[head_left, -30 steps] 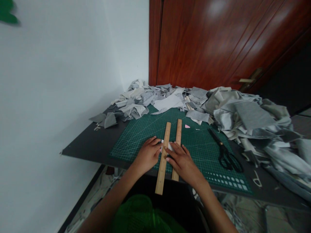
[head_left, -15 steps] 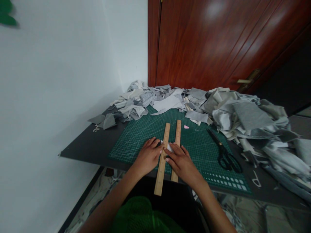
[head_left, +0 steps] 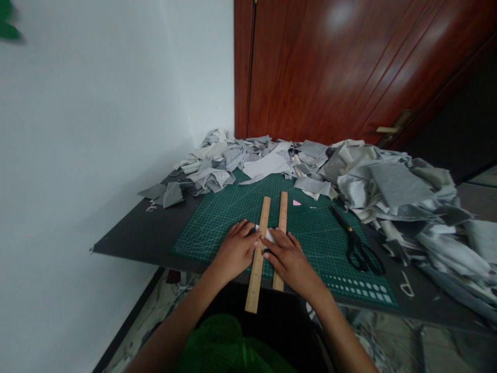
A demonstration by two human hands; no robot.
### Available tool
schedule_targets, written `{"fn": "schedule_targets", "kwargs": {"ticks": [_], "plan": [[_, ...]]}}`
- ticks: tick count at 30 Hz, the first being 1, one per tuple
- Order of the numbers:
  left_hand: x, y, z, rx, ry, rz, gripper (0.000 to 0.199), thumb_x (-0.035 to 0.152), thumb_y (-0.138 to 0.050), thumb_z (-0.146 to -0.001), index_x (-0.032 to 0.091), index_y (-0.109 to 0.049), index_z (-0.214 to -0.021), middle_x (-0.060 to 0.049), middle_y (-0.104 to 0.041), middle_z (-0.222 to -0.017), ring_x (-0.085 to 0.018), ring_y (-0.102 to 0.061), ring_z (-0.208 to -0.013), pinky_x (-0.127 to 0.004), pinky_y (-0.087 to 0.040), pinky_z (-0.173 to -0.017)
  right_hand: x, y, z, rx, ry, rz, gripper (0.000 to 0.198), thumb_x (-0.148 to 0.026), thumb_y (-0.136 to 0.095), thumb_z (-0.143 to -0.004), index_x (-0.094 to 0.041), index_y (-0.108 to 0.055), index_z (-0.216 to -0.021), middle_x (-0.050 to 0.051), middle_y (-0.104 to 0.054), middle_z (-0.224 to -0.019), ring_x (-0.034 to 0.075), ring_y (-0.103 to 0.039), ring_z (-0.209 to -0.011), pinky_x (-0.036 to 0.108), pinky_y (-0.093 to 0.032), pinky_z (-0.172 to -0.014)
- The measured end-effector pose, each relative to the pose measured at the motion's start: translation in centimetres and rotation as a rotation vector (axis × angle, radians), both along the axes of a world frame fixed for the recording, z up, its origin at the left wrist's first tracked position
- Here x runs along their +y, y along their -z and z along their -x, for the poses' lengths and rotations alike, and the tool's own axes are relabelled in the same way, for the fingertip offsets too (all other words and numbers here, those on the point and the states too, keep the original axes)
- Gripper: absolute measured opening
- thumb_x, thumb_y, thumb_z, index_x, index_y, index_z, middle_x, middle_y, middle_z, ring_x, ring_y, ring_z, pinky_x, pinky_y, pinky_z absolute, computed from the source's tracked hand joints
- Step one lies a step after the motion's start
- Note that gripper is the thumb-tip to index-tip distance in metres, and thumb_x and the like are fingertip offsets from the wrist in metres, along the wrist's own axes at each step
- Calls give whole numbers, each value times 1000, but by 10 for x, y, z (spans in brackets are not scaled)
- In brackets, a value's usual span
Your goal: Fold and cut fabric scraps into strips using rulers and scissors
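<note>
A wooden ruler (head_left: 256,274) lies over a small piece of white cloth (head_left: 270,235), its near end sticking out past the table edge. To the left of this ruler my left hand (head_left: 237,250) is bent at the cloth's left end, its thumb touching the ruler. My right hand (head_left: 288,259) holds the cloth's right side, with the index finger reaching onto the same ruler. Beneath the right hand passes a second wooden ruler (head_left: 283,210), partly covered by it. Most of the cloth is hidden by fingers and ruler.
A green cutting mat (head_left: 217,212) covers the middle of the dark table (head_left: 132,235). Black-handled scissors (head_left: 359,251) lie on the right, near a large heap of grey fabric scraps (head_left: 404,186). More scraps (head_left: 217,160) line the back. A pink chip (head_left: 296,203) rests beyond the rulers.
The view has shifted very slightly, moving the surroundings a little left. Both hands, the rulers and the cloth keep the same arrangement.
</note>
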State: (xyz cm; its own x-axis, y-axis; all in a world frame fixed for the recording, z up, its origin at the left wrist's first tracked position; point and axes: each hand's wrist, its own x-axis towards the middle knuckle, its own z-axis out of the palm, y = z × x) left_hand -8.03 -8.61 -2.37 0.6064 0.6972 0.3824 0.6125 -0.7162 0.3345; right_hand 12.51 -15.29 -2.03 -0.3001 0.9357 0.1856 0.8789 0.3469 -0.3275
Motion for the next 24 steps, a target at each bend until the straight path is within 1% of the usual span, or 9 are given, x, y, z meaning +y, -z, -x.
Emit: {"fn": "schedule_targets", "kwargs": {"ticks": [3,7,11,15,19,22,24], "plan": [[0,0,0,-11,-3,-4,34,12,-53,-97,25,-68,-125,-8,-62,-133,-31,-51,-138,-54,-42,-119,0,-1,-1,4,-5,3,47,-35,-49,-107,-31,-51,-153,11,-44,-164,29,-36,-154,60,-27,-124],[-1,1,0,18,-14,-24,31,14,-52,-99,21,-69,-124,-10,-62,-134,-32,-53,-136,-54,-42,-119,-1,-4,0,3,-2,8,46,-34,-50,-107,-30,-52,-152,11,-44,-164,29,-37,-153,59,-28,-124],[-2,-1,-1,36,-5,-40,33,13,-54,-98,21,-67,-128,-10,-62,-135,-31,-53,-135,-53,-41,-120,-2,-6,1,0,5,13,46,-32,-51,-106,-30,-53,-152,11,-44,-164,29,-37,-153,59,-27,-124],[-3,-3,-1,46,-4,-30,34,12,-54,-98,20,-66,-129,-10,-62,-134,-31,-53,-135,-52,-40,-121,-1,-5,1,-11,5,12,47,-32,-52,-106,-30,-51,-153,11,-44,-164,29,-37,-153,59,-27,-124],[-3,-2,-2,60,-18,-15,33,13,-53,-99,21,-67,-127,-9,-62,-135,-31,-52,-136,-53,-40,-121,0,-2,0,-11,0,10,49,-33,-51,-106,-31,-48,-155,10,-43,-165,28,-36,-154,58,-27,-124],[-2,-1,-2,76,-21,-6,33,14,-53,-99,20,-66,-129,-10,-61,-136,-32,-52,-137,-53,-39,-121,0,-1,1,-9,5,1,52,-32,-52,-105,-28,-45,-157,10,-43,-165,27,-36,-153,57,-27,-125],[-2,0,-2,85,-25,-3,34,14,-53,-99,20,-65,-130,-10,-61,-138,-32,-51,-137,-53,-39,-121,0,-1,1,-9,11,-2,51,-32,-51,-105,-27,-46,-156,10,-43,-165,28,-36,-153,57,-26,-125]]}}
